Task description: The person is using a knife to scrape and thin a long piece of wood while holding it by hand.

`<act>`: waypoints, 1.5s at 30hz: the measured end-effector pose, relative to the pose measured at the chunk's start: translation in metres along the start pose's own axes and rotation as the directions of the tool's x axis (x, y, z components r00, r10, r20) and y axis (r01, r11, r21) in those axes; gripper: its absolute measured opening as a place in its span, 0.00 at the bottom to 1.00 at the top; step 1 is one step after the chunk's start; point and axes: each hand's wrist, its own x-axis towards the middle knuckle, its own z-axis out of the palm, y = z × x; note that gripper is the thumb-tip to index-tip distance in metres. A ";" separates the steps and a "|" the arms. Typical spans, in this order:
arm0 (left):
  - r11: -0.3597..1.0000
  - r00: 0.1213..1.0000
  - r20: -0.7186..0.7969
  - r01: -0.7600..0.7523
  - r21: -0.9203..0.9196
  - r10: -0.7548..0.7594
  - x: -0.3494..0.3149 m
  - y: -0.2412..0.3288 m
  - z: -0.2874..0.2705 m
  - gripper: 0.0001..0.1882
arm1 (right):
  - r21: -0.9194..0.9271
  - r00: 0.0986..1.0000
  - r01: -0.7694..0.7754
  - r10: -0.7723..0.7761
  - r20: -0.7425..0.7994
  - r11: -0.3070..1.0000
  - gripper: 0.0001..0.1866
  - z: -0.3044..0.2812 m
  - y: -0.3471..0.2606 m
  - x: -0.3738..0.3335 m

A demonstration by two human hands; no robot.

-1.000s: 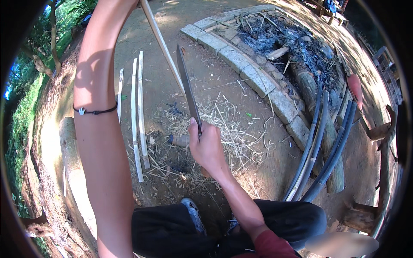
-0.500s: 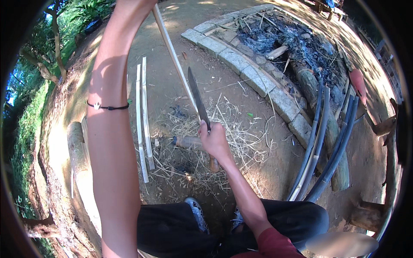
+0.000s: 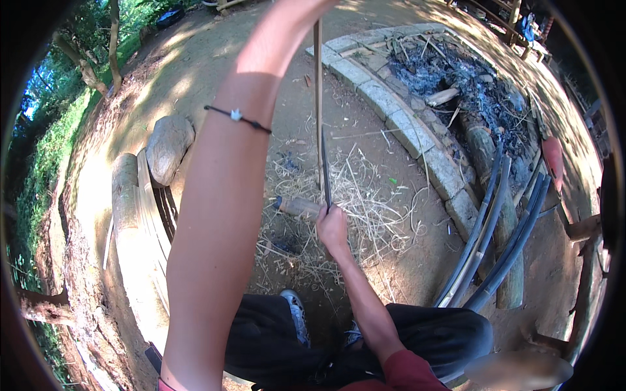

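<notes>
My right hand [image 3: 333,228] is closed round the handle of a long dark knife [image 3: 327,173], above the ground in front of my feet. The blade points away from me, seen nearly edge-on, against a long pale strip [image 3: 318,85], apparently split bamboo. That strip runs up to the top edge, where my left hand [image 3: 319,3] shows only at the wrist; its fingers are out of frame. Beneath the knife, thin pale shavings [image 3: 372,212] are scattered on the dirt. A short round piece of wood [image 3: 299,206] lies among them, just left of my right hand.
Right of the shavings curves a stone border [image 3: 411,133] round an ash-filled fire pit [image 3: 456,72]. Dark split bamboo lengths [image 3: 479,228] lean beside a log [image 3: 512,274]. On the left are a boulder [image 3: 169,146], another log [image 3: 125,195] and pale split strips [image 3: 151,215].
My left forearm has swung right, and the strip has gone from slanted to nearly upright. The knife has turned edge-on in my right hand, which sits slightly lower and further right. The view has shifted.
</notes>
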 end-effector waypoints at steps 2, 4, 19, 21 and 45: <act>0.998 0.999 0.006 0.044 -0.048 -0.043 0.005 0.006 -0.007 0.25 | 0.188 0.979 -0.120 0.085 0.183 0.975 0.19 0.000 -0.014 0.020; 0.995 0.995 0.022 0.094 -0.045 -0.093 0.000 -0.008 -0.032 0.25 | 0.327 0.851 -0.386 0.196 0.487 0.863 0.18 -0.016 -0.058 0.021; 0.963 0.992 -0.126 0.012 0.271 0.024 0.015 -0.017 -0.073 0.28 | 0.669 0.847 -0.531 0.343 0.405 0.520 0.16 -0.081 -0.072 0.039; 0.974 0.989 -0.147 0.025 0.225 0.008 0.012 -0.018 -0.074 0.28 | 0.654 0.921 -0.387 0.241 0.305 0.650 0.18 -0.100 -0.104 0.040; 0.978 0.992 -0.123 0.051 0.200 -0.027 0.012 -0.019 -0.079 0.25 | 0.353 0.996 -0.089 0.073 0.058 0.931 0.24 -0.076 -0.134 0.036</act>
